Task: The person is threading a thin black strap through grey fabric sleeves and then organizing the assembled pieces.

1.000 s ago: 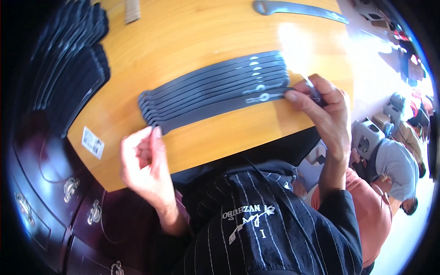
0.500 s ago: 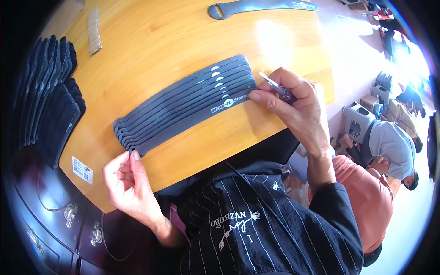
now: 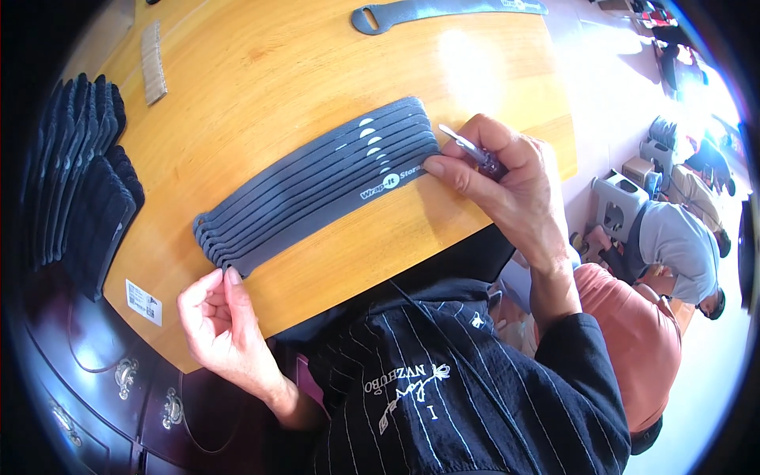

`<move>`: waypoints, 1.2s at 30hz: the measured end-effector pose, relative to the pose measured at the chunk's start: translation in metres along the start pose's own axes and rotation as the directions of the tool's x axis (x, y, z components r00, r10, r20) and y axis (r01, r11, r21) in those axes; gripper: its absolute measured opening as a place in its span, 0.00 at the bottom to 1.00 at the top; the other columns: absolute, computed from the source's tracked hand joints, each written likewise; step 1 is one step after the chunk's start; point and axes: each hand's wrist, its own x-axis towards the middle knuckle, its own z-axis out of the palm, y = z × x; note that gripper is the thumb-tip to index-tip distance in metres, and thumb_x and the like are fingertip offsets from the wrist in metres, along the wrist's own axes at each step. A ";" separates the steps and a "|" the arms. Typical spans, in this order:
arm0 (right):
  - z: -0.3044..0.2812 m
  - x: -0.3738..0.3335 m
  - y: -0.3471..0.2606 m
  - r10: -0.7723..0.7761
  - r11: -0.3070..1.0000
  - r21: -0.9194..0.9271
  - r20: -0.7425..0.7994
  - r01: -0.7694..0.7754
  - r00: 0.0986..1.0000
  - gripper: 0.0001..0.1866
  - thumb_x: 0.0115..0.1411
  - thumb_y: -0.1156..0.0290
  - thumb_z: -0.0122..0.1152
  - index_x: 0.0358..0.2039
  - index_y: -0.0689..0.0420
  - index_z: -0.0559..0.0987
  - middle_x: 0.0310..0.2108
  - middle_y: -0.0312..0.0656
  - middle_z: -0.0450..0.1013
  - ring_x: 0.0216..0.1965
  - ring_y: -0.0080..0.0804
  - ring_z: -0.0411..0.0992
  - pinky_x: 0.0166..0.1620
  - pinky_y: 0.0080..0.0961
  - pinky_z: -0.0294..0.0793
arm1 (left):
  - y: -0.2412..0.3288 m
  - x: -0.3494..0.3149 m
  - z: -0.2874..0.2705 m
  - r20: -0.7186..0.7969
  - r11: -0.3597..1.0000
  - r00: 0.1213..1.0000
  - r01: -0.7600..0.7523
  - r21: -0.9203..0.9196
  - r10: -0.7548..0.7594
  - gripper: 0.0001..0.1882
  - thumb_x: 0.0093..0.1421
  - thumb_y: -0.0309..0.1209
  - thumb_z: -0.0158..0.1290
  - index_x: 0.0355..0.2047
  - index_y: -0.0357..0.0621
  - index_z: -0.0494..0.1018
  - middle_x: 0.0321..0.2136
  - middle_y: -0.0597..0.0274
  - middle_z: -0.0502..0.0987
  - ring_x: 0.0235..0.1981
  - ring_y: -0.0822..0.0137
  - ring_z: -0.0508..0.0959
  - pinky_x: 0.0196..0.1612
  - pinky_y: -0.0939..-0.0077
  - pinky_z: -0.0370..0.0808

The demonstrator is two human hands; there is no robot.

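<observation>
A row of dark grey fabric straps [image 3: 317, 166] lies overlapped like a fan on the wooden table [image 3: 380, 265]. The nearest strap carries white print, and the ones behind show only slivers of theirs. My left hand [image 3: 226, 336] is closed, thumb and forefinger pinching the left end of the nearest strap. At its other end, my right hand [image 3: 511, 178] has thumb and fingers on the strap's edge. That hand also grips a small screwdriver-like tool [image 3: 475, 150] with a flat metal tip and a dark, see-through handle; the tip points up and left.
Stacks of dark straps [image 3: 75, 174] stand at the table's left edge. A single strap with a slotted end [image 3: 443, 12] lies at the far side, and a tan strip [image 3: 154, 63] at far left. A white label [image 3: 143, 302] sits near the corner. People [image 3: 625, 332] sit at right.
The view has shifted slightly, so the table's contents sit a little lower and further left. Both hands keep their hold on the nearest strap's ends.
</observation>
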 end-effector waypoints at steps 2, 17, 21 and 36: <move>0.001 -0.001 0.000 0.010 1.000 -0.015 -0.003 -0.010 1.000 0.11 0.53 0.67 0.71 0.27 0.58 0.77 0.18 0.31 0.67 0.21 0.16 0.63 0.26 0.15 0.62 | 0.000 -0.001 0.000 -0.004 1.000 1.000 -0.010 0.007 0.010 0.07 0.59 0.20 0.58 0.37 0.34 0.72 0.23 0.67 0.72 0.22 0.81 0.68 0.25 0.89 0.65; -0.006 0.013 -0.001 0.018 0.994 -0.110 0.068 -0.011 0.997 0.11 0.54 0.67 0.71 0.28 0.56 0.75 0.20 0.32 0.72 0.21 0.16 0.66 0.26 0.17 0.63 | 0.006 0.006 -0.006 0.077 0.998 0.997 0.028 -0.059 -0.023 0.07 0.60 0.23 0.57 0.34 0.39 0.68 0.20 0.70 0.67 0.17 0.83 0.62 0.17 0.89 0.58; -0.014 0.018 0.000 0.064 0.998 -0.022 0.165 -0.061 0.984 0.11 0.53 0.67 0.71 0.28 0.55 0.75 0.18 0.28 0.70 0.20 0.14 0.65 0.25 0.15 0.63 | 0.017 0.016 -0.010 0.165 0.986 0.978 0.144 -0.083 -0.129 0.08 0.60 0.24 0.58 0.33 0.40 0.68 0.21 0.70 0.68 0.16 0.84 0.63 0.17 0.90 0.59; -0.014 0.014 -0.002 0.010 0.991 -0.137 0.127 0.008 0.992 0.14 0.54 0.61 0.71 0.28 0.57 0.79 0.17 0.33 0.70 0.19 0.18 0.66 0.23 0.16 0.64 | 0.016 0.021 -0.028 0.304 0.936 0.922 0.303 -0.177 -0.241 0.08 0.62 0.26 0.55 0.36 0.35 0.68 0.20 0.58 0.76 0.17 0.72 0.77 0.18 0.84 0.71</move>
